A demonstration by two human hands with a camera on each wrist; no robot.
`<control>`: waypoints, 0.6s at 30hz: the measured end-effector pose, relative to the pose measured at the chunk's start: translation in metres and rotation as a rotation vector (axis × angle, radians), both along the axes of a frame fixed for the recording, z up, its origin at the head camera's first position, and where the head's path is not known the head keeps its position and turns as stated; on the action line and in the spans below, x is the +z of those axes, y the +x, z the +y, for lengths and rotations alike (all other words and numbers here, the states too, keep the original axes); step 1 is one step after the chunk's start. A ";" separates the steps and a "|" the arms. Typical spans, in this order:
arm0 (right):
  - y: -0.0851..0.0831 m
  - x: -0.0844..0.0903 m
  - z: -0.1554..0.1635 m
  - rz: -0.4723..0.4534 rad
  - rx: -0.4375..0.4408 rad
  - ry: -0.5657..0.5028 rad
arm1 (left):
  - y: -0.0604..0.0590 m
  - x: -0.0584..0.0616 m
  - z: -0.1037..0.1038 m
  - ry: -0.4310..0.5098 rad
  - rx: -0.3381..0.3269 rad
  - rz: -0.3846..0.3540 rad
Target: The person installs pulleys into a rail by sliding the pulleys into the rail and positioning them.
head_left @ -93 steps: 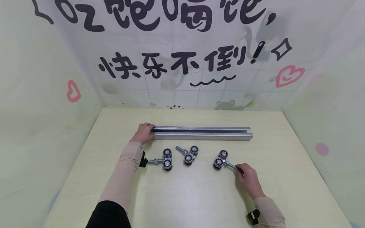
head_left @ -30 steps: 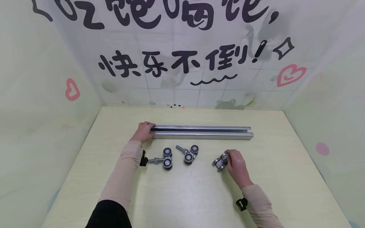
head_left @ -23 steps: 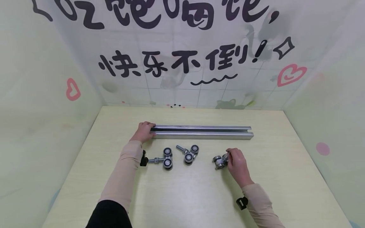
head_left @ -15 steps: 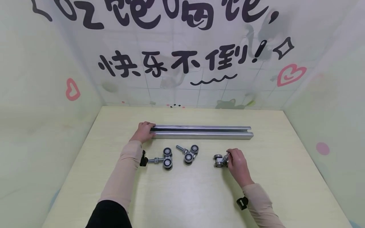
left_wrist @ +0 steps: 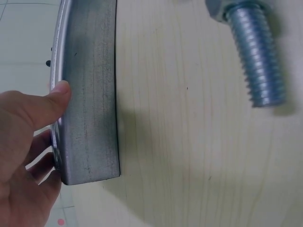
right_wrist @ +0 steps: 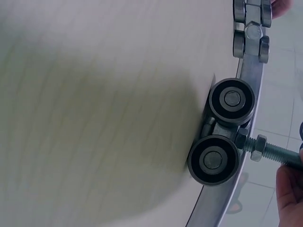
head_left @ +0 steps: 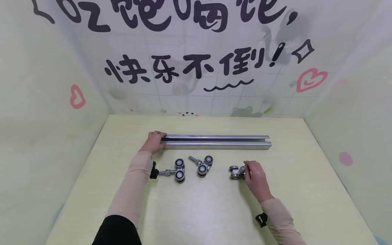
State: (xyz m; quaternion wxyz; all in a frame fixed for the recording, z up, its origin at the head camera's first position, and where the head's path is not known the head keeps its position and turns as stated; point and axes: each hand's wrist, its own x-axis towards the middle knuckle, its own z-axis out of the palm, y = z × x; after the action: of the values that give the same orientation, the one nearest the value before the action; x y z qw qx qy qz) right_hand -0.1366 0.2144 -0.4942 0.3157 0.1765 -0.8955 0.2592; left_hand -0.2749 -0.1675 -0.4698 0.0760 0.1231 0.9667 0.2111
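Note:
A long steel rail [head_left: 217, 142] lies across the middle of the pale wooden table [head_left: 202, 211]. My left hand [head_left: 157, 140] grips its left end; in the left wrist view the thumb [left_wrist: 49, 101] presses the rail's side [left_wrist: 87, 118] and the fingers wrap behind it. My right hand [head_left: 247, 170] pinches the threaded bolt [right_wrist: 279, 153] of a wheeled roller trolley [head_left: 235, 172], its black-rimmed wheels [right_wrist: 222, 137] turned on edge just in front of the rail's right half.
Two more roller trolleys lie between my hands, one [head_left: 176, 173] by my left wrist, one [head_left: 202, 165] at centre; the left wrist view shows one's bolt [left_wrist: 258, 61]. Printed walls enclose the table on three sides.
Over three seconds my right hand slid up the bolt towards the wheels and turned the right trolley onto its edge. In the last half second almost nothing moved. The left hand stayed put.

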 end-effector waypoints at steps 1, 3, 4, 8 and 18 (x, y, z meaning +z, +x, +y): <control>0.000 0.000 0.001 -0.015 0.000 0.001 | 0.000 0.000 0.000 0.001 0.001 0.000; 0.001 0.001 0.003 -0.053 -0.006 0.004 | 0.001 0.000 0.001 0.004 0.004 -0.003; 0.001 0.001 0.003 -0.078 -0.010 0.007 | 0.001 0.000 0.001 0.007 0.005 -0.008; 0.002 0.000 0.003 -0.130 -0.015 -0.003 | 0.001 0.001 0.000 0.007 0.012 -0.022; 0.000 0.000 0.002 -0.104 -0.029 0.038 | 0.000 0.000 0.000 0.010 0.004 -0.023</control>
State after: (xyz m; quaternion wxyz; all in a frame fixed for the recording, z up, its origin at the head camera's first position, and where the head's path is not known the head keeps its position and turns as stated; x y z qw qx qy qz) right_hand -0.1368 0.2161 -0.4940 0.2691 0.1557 -0.9179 0.2465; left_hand -0.2747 -0.1675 -0.4699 0.0863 0.1190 0.9649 0.2174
